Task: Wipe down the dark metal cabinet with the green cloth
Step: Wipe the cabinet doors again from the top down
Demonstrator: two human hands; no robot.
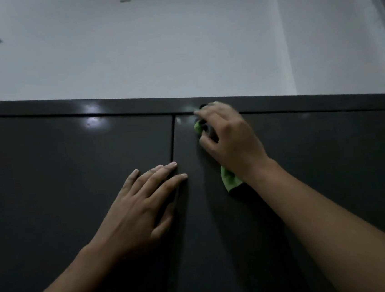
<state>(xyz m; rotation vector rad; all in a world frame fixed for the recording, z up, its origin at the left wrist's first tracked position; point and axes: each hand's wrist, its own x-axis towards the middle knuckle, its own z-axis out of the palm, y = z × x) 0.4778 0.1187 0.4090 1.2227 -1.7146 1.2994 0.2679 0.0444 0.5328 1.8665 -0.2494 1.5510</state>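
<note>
R hand (230, 139) grips green cloth (230, 180), on cabinet (70, 170)

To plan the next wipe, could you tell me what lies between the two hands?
In the head view, only bare cabinet door lies between the left hand and the right hand gripping the green cloth.

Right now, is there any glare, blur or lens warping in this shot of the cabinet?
Head view: dim overall; two soft glare patches sit on the dark metal cabinet near its top left; the right hand on the green cloth looks slightly smeared at the fingertips, the flat left hand sharper; the wide lens tilts and bends the cabinet's top edge.
</note>
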